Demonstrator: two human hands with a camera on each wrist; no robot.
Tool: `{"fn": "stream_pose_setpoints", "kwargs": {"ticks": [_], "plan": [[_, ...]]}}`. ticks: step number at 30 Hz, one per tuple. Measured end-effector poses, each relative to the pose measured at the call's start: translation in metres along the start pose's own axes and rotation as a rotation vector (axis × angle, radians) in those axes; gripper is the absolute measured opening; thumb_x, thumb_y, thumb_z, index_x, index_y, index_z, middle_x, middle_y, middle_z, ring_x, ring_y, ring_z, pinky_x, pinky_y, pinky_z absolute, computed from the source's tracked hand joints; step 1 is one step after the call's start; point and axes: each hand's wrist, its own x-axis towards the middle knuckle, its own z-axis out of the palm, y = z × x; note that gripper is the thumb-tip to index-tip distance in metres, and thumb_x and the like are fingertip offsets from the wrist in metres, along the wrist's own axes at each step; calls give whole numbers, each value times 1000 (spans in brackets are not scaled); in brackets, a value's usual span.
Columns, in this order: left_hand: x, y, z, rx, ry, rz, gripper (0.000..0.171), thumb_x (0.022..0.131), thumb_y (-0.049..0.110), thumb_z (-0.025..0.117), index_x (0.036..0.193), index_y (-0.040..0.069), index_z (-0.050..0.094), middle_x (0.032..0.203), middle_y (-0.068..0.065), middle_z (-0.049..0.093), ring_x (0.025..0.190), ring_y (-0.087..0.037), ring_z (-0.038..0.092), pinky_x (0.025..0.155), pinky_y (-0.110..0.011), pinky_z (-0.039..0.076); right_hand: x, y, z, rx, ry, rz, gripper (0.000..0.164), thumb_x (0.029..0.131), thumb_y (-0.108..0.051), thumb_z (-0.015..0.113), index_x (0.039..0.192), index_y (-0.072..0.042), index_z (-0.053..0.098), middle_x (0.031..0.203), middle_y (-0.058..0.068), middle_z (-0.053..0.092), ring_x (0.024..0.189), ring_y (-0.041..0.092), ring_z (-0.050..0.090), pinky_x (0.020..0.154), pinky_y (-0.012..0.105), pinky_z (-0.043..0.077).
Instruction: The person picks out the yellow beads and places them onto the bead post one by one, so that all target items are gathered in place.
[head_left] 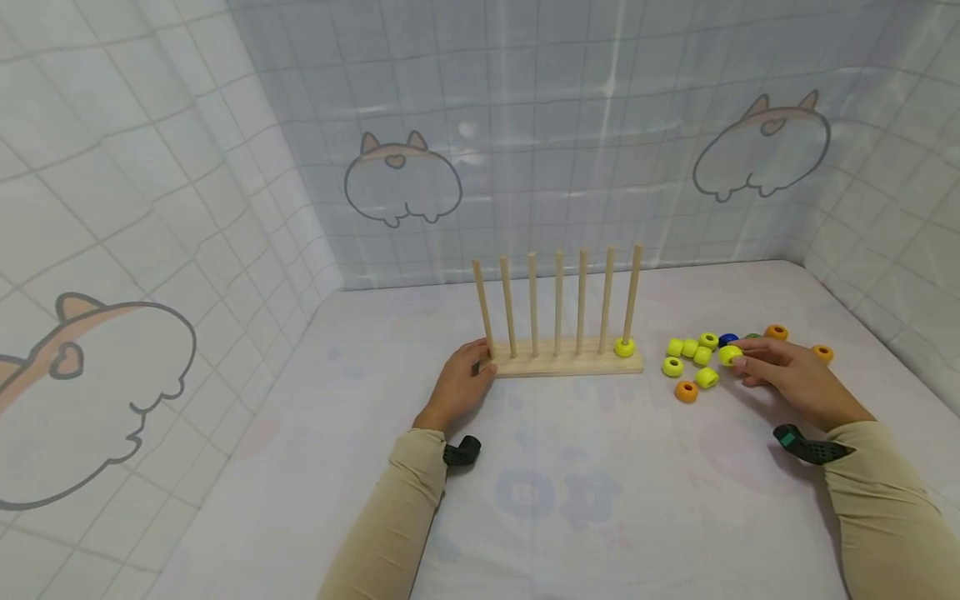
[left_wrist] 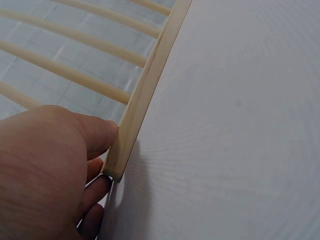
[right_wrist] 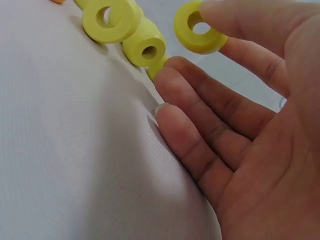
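Note:
At the left end of a wooden peg rack [head_left: 562, 367], my left hand [head_left: 461, 385] grips the base. The left wrist view shows the thumb on top of the base's corner [left_wrist: 118, 152] and other fingers around its end. Several upright pegs stand on the rack, and one yellow bead [head_left: 625, 352] sits at the bottom of the rightmost peg. My right hand [head_left: 810, 379] pinches another yellow bead [right_wrist: 184, 37] between thumb and forefinger, just above the table. Its other fingers extend beside the loose yellow beads [right_wrist: 142, 42].
Several more yellow beads [head_left: 707, 378] lie right of the rack. Orange beads [head_left: 686, 394], a blue bead [head_left: 727, 340] and a partly hidden green bead [head_left: 753, 338] are scattered among and behind them. Tile-patterned sheeting [head_left: 570, 167] rises behind the table and at both sides.

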Motion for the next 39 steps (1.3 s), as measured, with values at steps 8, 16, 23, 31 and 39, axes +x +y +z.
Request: {"fn": "stream_pose_setpoints", "kwargs": {"ticks": [8, 16, 23, 31, 39], "plan": [[0, 0, 0, 0, -5, -7, 46, 100, 19, 60, 140, -2, 55, 152, -10, 46, 143, -28, 36, 119, -42, 26, 1, 0, 0, -5, 18, -7, 65, 101, -49, 55, 146, -3, 46, 123, 20, 65, 90, 11, 68, 73, 15, 48], [0, 1, 0, -3, -11, -8, 47, 101, 20, 59, 142, -2, 54, 152, -10, 46, 144, -27, 36, 119, -41, 26, 3, 0, 1, 70, 33, 10, 67, 100, -50, 55, 144, 0, 46, 130, 19, 56, 92, 10, 69, 75, 16, 54], [0, 2, -1, 0, -9, -10, 46, 101, 19, 59, 141, -2, 54, 152, -10, 46, 143, -28, 36, 119, -42, 26, 5, 0, 5, 205, 47, -19, 60, 102, -38, 57, 141, 6, 43, 122, 5, 56, 95, 5, 68, 79, 23, 58], [-2, 3, -2, -10, -9, -17, 46, 101, 18, 59, 141, -2, 54, 152, -11, 46, 143, -29, 36, 119, -43, 26, 3, 0, 4, 393, 9, -45, 51, 101, -27, 62, 137, 5, 45, 120, -4, 57, 103, 6, 69, 85, 22, 56], [-1, 3, -1, -5, -5, -15, 45, 100, 19, 59, 140, -2, 55, 152, -11, 46, 143, -29, 37, 118, -44, 28, 5, -2, 6, 523, 13, -50, 50, 99, -20, 65, 137, 6, 45, 120, -2, 59, 104, 8, 68, 87, 23, 55]]}}
